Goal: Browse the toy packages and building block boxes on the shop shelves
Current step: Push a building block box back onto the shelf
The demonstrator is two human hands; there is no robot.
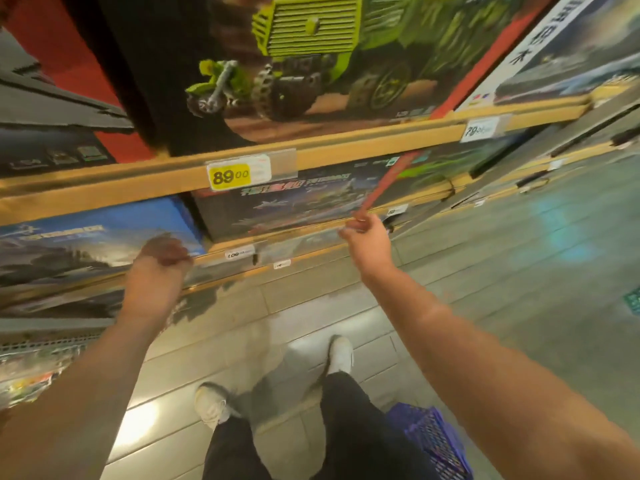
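1. Wooden shelf edge slanting across the upper middle, carrying a yellow price tag marked 89.00 and, toward its right end, a white price tag marked 79.
2. Above that edge: large building block box printed with a lime-green truck and a small green motorbike; grey-and-red box at its left side; white-striped box at its right side, beyond a red box edge.
3. Below that edge: dark box with bright lettering, standing on the lower shelf edge; blue box just beside it at the left, front face toward the camera.
4. Left hand at the bottom right corner of the blue box, fingers curled over the shelf lip there; whether gripping the box, the lip or both: cannot tell, too blurred.
5. Right hand raised at the right end of the lower shelf edge, fingers curled, pinching the low end of a thin red strip running up and right across the dark box front toward the upper edge; nature of the strip unclear.
6. Small price labels along the lower shelf lip between the two hands.
7. Lowest left corner: more packages, blurred.
8. Underfoot: grey tiled floor, two pale shoes, black trousers.
9. Purple mesh basket near the right leg, low in the picture, under the right forearm.
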